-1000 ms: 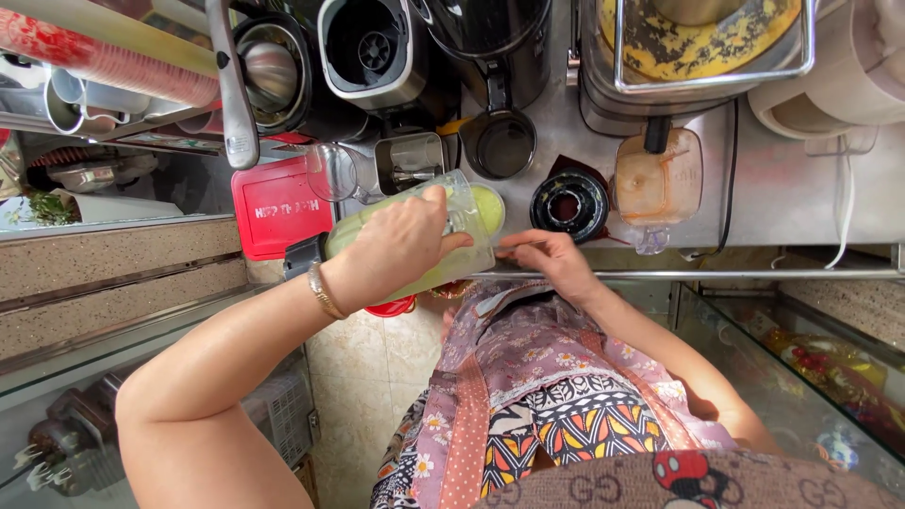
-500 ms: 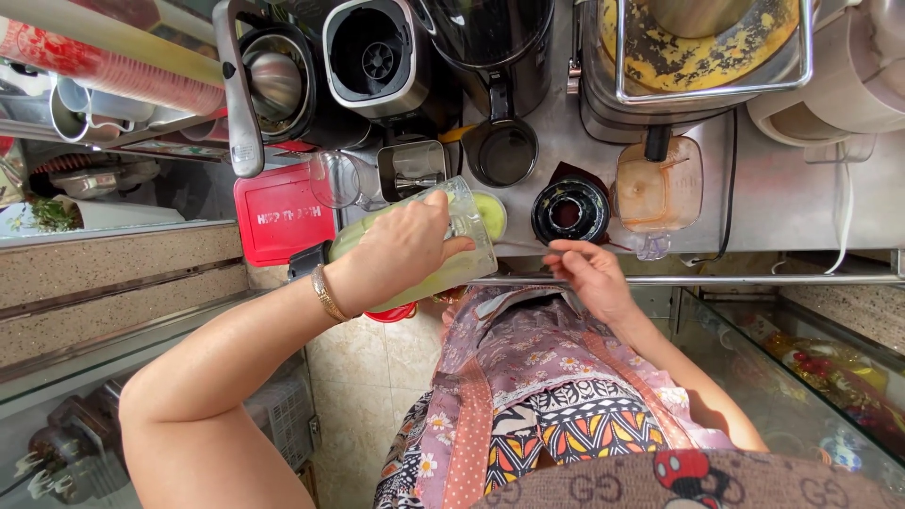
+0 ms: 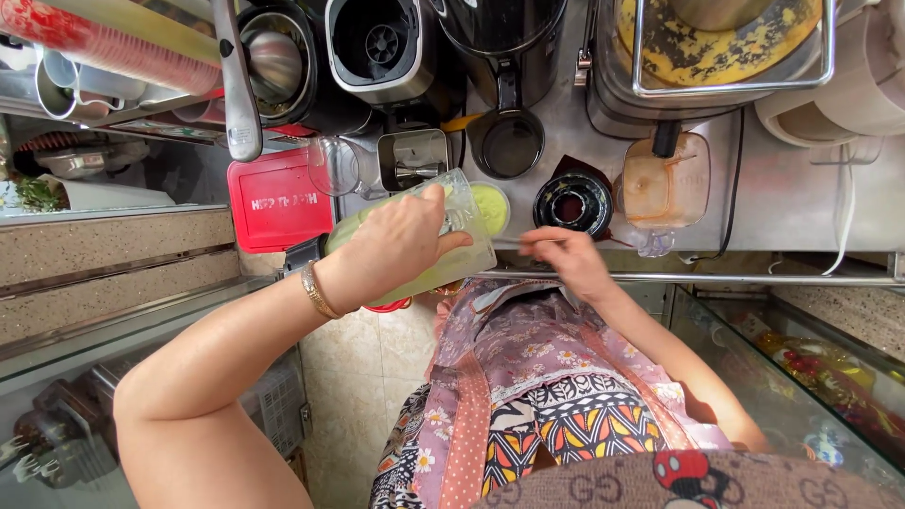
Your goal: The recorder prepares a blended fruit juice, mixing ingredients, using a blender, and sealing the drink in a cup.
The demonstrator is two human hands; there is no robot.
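The left hand [image 3: 391, 247] wraps around a clear blender jar [image 3: 443, 247] holding pale green liquid, fingers curled over its side and thumb on top. The jar is tipped far over, its mouth pointing right toward a small cup of green drink [image 3: 491, 206] that stands on the steel counter [image 3: 782, 203] just beyond the jar's rim. A black base [image 3: 304, 253] shows at the jar's left end, by the wrist with its gold bracelet [image 3: 314, 291].

The right hand [image 3: 564, 256] sits near the counter's front edge, right of the jar and apart from it. Its fingers are drawn together in a narrow pinch; what they hold is too thin and blurred to tell.

Just beyond the right hand stands a black round lid [image 3: 571, 203] with a dark red centre, and right of that an orange-stained plastic jug [image 3: 665, 182]. Farther back, a black jug [image 3: 507, 141] and a small steel cup [image 3: 412, 158] crowd the counter, with a clear glass [image 3: 332, 167] and a red box [image 3: 275, 198] to the left.

A metal rail [image 3: 698, 278] runs along the counter's near edge, close under both hands. Open counter lies only to the right, past the stained jug; the patch around the cup is hemmed in by vessels on the far side and the jar on the left.
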